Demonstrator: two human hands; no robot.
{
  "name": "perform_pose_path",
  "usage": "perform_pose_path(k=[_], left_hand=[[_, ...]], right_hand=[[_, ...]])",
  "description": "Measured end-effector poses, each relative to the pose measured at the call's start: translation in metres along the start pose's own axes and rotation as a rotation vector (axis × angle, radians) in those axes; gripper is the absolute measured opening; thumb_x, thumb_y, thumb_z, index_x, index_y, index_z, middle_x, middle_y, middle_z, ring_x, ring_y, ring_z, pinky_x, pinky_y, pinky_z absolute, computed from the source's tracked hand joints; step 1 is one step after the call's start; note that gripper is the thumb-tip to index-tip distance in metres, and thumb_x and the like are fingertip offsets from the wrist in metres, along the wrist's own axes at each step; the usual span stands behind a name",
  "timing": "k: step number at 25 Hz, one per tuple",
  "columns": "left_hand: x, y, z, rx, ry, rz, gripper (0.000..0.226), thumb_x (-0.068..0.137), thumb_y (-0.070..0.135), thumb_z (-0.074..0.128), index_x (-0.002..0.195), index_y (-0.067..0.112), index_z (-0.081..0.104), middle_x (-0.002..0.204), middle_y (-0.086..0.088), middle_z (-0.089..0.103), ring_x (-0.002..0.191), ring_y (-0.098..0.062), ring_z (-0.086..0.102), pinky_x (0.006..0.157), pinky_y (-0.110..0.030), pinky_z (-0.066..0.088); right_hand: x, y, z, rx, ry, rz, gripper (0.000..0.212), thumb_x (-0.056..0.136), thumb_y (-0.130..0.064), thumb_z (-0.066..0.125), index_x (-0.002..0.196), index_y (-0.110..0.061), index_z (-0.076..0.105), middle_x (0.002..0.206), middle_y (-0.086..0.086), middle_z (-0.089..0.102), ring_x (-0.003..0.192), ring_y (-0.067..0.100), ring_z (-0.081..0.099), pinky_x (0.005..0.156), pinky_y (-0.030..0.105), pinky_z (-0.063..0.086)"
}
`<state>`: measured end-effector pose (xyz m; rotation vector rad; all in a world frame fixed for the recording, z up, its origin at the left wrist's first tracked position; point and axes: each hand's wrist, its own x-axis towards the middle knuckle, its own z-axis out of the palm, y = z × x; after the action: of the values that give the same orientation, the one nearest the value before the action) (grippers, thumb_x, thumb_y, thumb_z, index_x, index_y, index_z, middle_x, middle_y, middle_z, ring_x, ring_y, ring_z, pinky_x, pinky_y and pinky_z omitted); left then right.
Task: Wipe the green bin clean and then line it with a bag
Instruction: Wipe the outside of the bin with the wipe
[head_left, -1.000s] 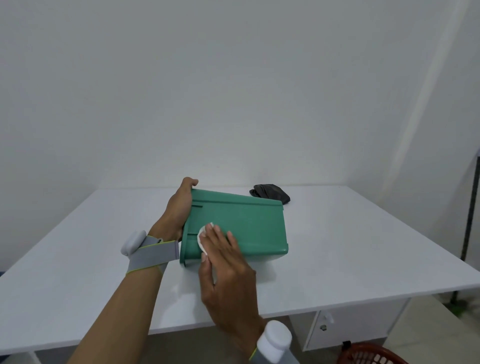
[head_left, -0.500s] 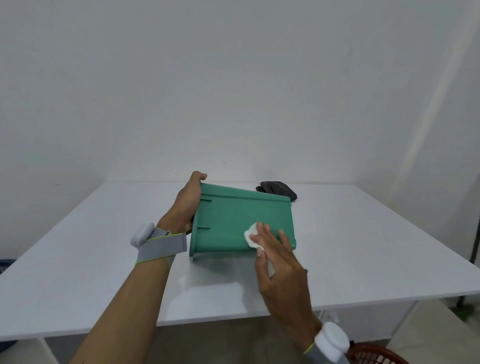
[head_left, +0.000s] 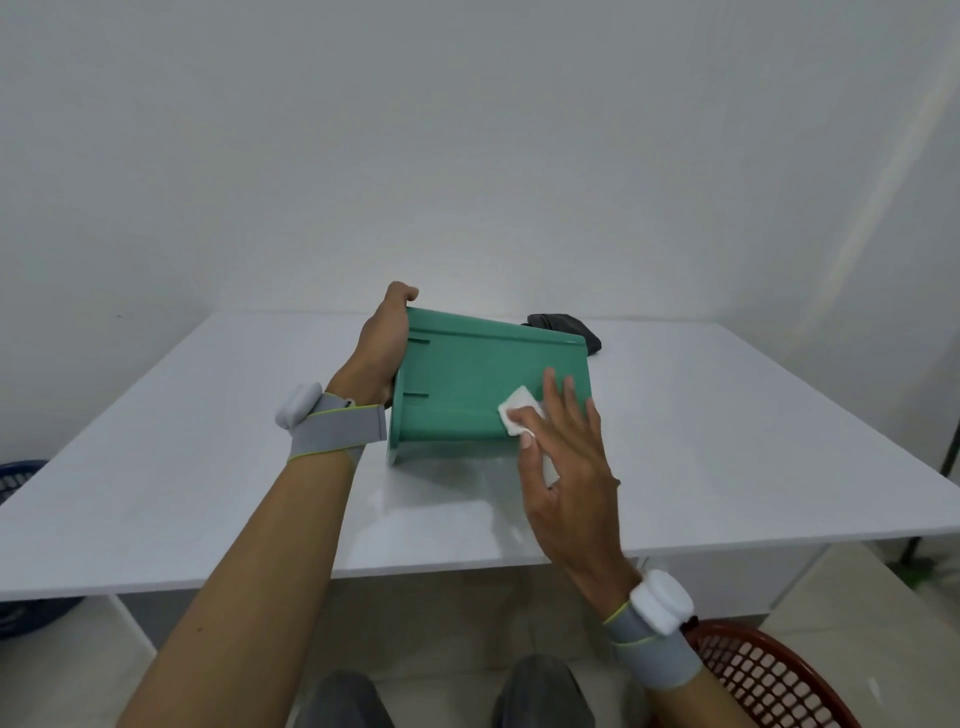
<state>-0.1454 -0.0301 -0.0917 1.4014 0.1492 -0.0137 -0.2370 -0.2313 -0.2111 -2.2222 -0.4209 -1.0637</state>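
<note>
A green bin (head_left: 467, 384) lies on its side near the middle of a white table (head_left: 727, 441). Its base end faces the person's left and its rim end points to the right. One broad green side faces up toward the camera.

The left hand (head_left: 382, 345) grips the base end of the bin, fingers curled over the far top corner, and holds that end tilted up off the table. Only the lower left corner of the bin seems to touch the tabletop.

The right hand (head_left: 563, 467) lies flat on the upturned side, close to the rim end and the near long edge. Its fingers are straight and spread, pressing a small folded white wipe (head_left: 518, 417) against the plastic.

Behind the rim end, near the far edge of the table, sits a crumpled dark bag (head_left: 569, 327), partly hidden by the bin.

Bare tabletop stretches wide to the left and right of the bin and in front of it, up to the near edge. Below that edge, a red mesh basket (head_left: 763, 675) stands on the floor at the right, and a blue basket (head_left: 21, 475) shows at the left.
</note>
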Motion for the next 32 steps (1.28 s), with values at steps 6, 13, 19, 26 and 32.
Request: perform_pose_path(k=[6, 13, 19, 26, 32], left_hand=[[0.003, -0.001, 0.002, -0.014, 0.000, 0.000, 0.033, 0.100, 0.048, 0.052, 0.086, 0.018, 0.051, 0.049, 0.003, 0.060, 0.041, -0.017, 0.062, 0.045, -0.020, 0.049], [0.006, -0.002, 0.004, 0.001, 0.039, -0.001, 0.034, 0.099, 0.050, 0.052, 0.087, 0.018, 0.057, 0.049, 0.002, 0.063, 0.041, -0.015, 0.061, 0.058, -0.030, 0.046], [0.007, -0.003, 0.001, -0.016, -0.031, -0.024, 0.035, 0.100, 0.050, 0.050, 0.090, 0.016, 0.053, 0.061, -0.005, 0.062, 0.053, -0.023, 0.061, 0.061, -0.031, 0.049], [0.005, 0.000, 0.002, -0.002, -0.042, -0.033, 0.034, 0.101, 0.050, 0.048, 0.089, 0.018, 0.050, 0.060, -0.002, 0.062, 0.047, -0.020, 0.063, 0.053, -0.026, 0.050], [0.007, -0.001, 0.003, -0.011, -0.012, -0.030, 0.033, 0.102, 0.049, 0.047, 0.090, 0.018, 0.050, 0.056, 0.000, 0.062, 0.046, -0.019, 0.062, 0.056, -0.028, 0.050]], right_hand=[[0.015, -0.048, 0.032, 0.020, -0.075, -0.086, 0.033, 0.108, -0.027, 0.047, 0.134, -0.026, 0.067, 0.171, 0.000, 0.020, 0.160, 0.020, 0.013, 0.127, 0.055, 0.017], [0.026, -0.071, 0.046, 0.137, -0.118, -0.027, 0.031, 0.107, -0.027, 0.046, 0.127, -0.024, 0.070, 0.171, -0.003, 0.021, 0.160, 0.013, 0.009, 0.128, 0.051, 0.013], [0.026, -0.058, 0.035, -0.064, -0.086, -0.146, 0.033, 0.107, -0.031, 0.045, 0.132, -0.028, 0.067, 0.170, -0.002, 0.024, 0.159, 0.017, 0.015, 0.127, 0.051, 0.018], [0.007, 0.017, -0.016, -0.168, -0.046, -0.029, 0.035, 0.106, -0.029, 0.048, 0.135, -0.025, 0.067, 0.168, -0.004, 0.029, 0.158, 0.016, 0.021, 0.126, 0.052, 0.023], [-0.002, 0.063, -0.050, -0.144, -0.032, 0.120, 0.037, 0.105, -0.030, 0.048, 0.134, -0.022, 0.069, 0.164, -0.003, 0.035, 0.157, 0.013, 0.023, 0.125, 0.054, 0.024]])
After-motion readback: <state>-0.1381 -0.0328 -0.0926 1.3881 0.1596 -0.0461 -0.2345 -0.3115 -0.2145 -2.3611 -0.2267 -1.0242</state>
